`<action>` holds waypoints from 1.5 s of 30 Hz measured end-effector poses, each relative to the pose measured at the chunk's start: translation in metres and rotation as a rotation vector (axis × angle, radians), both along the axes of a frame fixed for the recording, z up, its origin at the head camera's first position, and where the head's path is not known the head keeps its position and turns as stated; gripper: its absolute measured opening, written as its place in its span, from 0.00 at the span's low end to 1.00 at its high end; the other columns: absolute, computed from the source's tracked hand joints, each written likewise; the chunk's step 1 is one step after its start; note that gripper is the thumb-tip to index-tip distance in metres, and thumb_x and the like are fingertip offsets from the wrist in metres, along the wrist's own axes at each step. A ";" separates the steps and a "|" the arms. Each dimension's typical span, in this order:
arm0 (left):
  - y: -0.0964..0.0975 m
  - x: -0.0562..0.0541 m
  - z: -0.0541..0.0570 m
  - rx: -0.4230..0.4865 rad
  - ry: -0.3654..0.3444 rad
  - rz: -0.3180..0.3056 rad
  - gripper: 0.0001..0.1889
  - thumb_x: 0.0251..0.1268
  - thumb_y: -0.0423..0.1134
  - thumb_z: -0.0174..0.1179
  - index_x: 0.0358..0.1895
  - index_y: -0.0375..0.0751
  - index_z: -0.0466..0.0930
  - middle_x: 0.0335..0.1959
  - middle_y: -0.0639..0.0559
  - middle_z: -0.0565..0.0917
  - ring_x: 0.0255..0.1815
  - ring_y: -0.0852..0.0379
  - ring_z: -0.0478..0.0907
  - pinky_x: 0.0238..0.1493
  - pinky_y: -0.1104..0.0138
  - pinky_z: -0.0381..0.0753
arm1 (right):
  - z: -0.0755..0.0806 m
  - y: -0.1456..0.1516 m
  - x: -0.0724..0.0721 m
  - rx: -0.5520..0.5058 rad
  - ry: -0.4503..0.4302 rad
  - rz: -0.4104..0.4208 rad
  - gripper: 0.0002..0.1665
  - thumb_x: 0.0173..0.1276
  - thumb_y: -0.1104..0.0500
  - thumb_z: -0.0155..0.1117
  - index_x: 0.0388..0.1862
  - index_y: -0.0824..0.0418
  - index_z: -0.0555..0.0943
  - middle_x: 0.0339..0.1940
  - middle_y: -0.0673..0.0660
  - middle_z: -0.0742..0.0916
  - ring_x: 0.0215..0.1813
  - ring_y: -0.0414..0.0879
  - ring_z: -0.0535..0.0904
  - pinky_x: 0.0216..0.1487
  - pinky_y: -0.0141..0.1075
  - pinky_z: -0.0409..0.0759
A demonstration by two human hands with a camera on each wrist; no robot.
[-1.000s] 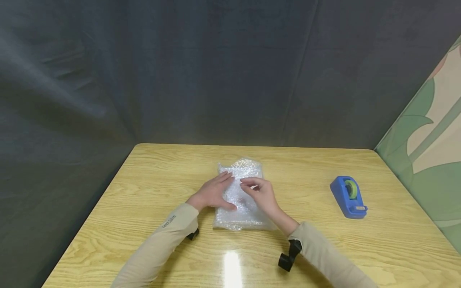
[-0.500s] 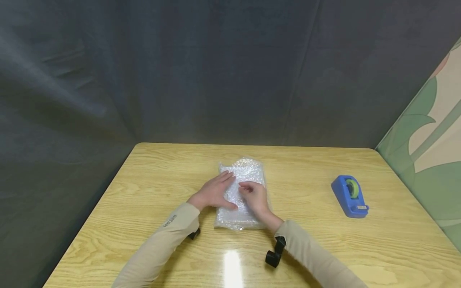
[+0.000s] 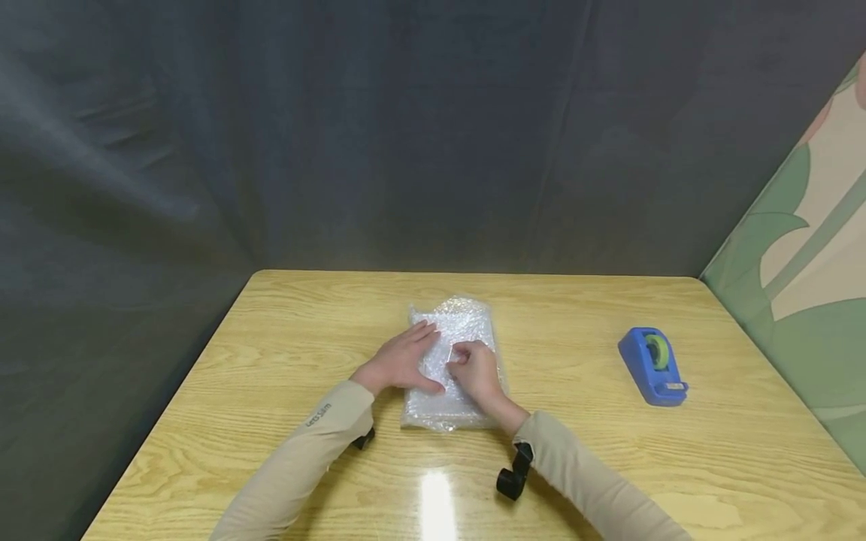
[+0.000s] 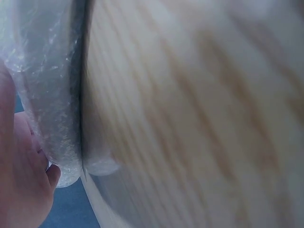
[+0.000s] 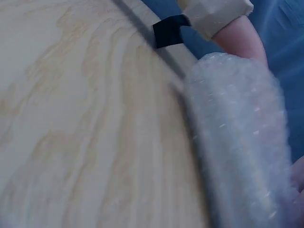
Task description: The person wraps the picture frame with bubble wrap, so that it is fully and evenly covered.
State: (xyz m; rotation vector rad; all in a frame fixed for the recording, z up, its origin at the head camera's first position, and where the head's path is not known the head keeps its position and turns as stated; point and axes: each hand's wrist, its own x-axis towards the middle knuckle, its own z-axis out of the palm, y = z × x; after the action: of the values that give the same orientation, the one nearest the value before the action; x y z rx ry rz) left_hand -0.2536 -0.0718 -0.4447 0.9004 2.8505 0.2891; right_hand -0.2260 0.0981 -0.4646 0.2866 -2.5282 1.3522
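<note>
A flat bubble-wrapped package (image 3: 467, 327) lies on the wooden table. My left hand (image 3: 406, 359) rests on its left side, fingers spread and thumb apart. Over the middle of the wrap, the fingers of my right hand (image 3: 478, 372) are curled, thumb and forefinger pinching around a thin bright strip that looks like clear tape. The right fingertips are right at the wrap's surface. In the left wrist view the bubble wrap (image 4: 54, 95) shows edge-on beside a hand (image 4: 28, 175). The right wrist view shows the package's rounded bubble-wrap edge (image 5: 237, 137), which hides most of the hands.
A blue tape dispenser (image 3: 652, 368) with a green-yellow roll stands at the right of the table (image 3: 271, 338). Dark curtain (image 3: 419, 135) hangs behind the table's far edge. A leaf-patterned cloth (image 3: 812, 300) borders the right side.
My right hand has moved slightly left and lower, from above the package down to the wrap's surface. The left hand has stayed in place on the package.
</note>
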 end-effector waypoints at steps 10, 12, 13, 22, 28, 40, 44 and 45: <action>0.001 -0.001 -0.002 -0.015 0.002 -0.005 0.56 0.40 0.70 0.60 0.71 0.41 0.49 0.73 0.50 0.45 0.73 0.53 0.38 0.70 0.59 0.44 | 0.004 0.003 -0.002 -0.175 -0.195 0.026 0.36 0.45 0.74 0.67 0.56 0.80 0.67 0.37 0.67 0.79 0.34 0.51 0.79 0.32 0.35 0.82; 0.000 -0.001 -0.001 -0.018 0.002 -0.003 0.56 0.40 0.70 0.60 0.71 0.42 0.49 0.73 0.51 0.45 0.73 0.53 0.38 0.70 0.58 0.45 | 0.008 0.006 -0.002 -0.248 -0.257 0.038 0.39 0.48 0.72 0.67 0.60 0.77 0.63 0.43 0.68 0.77 0.41 0.54 0.78 0.37 0.36 0.82; 0.000 -0.001 -0.001 -0.017 0.002 -0.003 0.56 0.40 0.69 0.60 0.71 0.42 0.49 0.73 0.51 0.46 0.73 0.53 0.38 0.70 0.58 0.45 | 0.010 0.008 -0.002 -0.263 -0.261 0.045 0.39 0.49 0.71 0.67 0.61 0.75 0.63 0.44 0.68 0.76 0.43 0.55 0.77 0.40 0.38 0.81; 0.000 -0.002 0.000 -0.016 0.005 0.000 0.56 0.39 0.70 0.60 0.70 0.41 0.49 0.73 0.51 0.46 0.73 0.53 0.38 0.70 0.58 0.45 | 0.007 0.030 -0.014 -0.019 0.086 0.322 0.18 0.51 0.69 0.67 0.43 0.71 0.80 0.42 0.63 0.83 0.45 0.56 0.78 0.44 0.44 0.80; -0.001 -0.002 -0.001 -0.013 0.015 -0.016 0.56 0.40 0.71 0.59 0.70 0.40 0.50 0.72 0.49 0.46 0.72 0.51 0.39 0.70 0.57 0.45 | -0.003 0.031 -0.025 0.093 0.183 0.437 0.09 0.53 0.68 0.65 0.35 0.67 0.83 0.39 0.58 0.84 0.45 0.52 0.77 0.50 0.45 0.76; 0.000 -0.002 -0.002 -0.022 0.016 -0.012 0.57 0.40 0.70 0.59 0.70 0.40 0.49 0.73 0.49 0.46 0.73 0.52 0.38 0.70 0.59 0.45 | -0.008 0.028 -0.026 0.148 0.213 0.336 0.13 0.50 0.68 0.68 0.37 0.72 0.82 0.36 0.58 0.80 0.42 0.50 0.75 0.45 0.41 0.77; 0.000 -0.002 -0.002 -0.022 0.014 -0.015 0.57 0.40 0.71 0.59 0.70 0.40 0.49 0.72 0.49 0.46 0.73 0.52 0.38 0.70 0.59 0.44 | -0.007 0.026 -0.026 0.195 0.192 0.328 0.13 0.50 0.68 0.67 0.36 0.73 0.82 0.35 0.59 0.80 0.41 0.50 0.74 0.46 0.43 0.76; 0.000 -0.003 -0.002 -0.024 0.014 -0.014 0.57 0.40 0.71 0.59 0.70 0.40 0.49 0.72 0.49 0.46 0.73 0.52 0.38 0.70 0.59 0.44 | -0.007 0.026 -0.026 0.209 0.192 0.327 0.13 0.50 0.68 0.67 0.36 0.72 0.82 0.35 0.59 0.80 0.41 0.51 0.74 0.46 0.43 0.76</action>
State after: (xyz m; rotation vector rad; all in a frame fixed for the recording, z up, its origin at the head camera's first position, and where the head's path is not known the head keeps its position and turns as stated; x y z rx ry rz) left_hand -0.2562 -0.0716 -0.4469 0.9214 2.8528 0.2472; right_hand -0.2517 0.1239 -0.4714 0.8611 -2.5360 1.0961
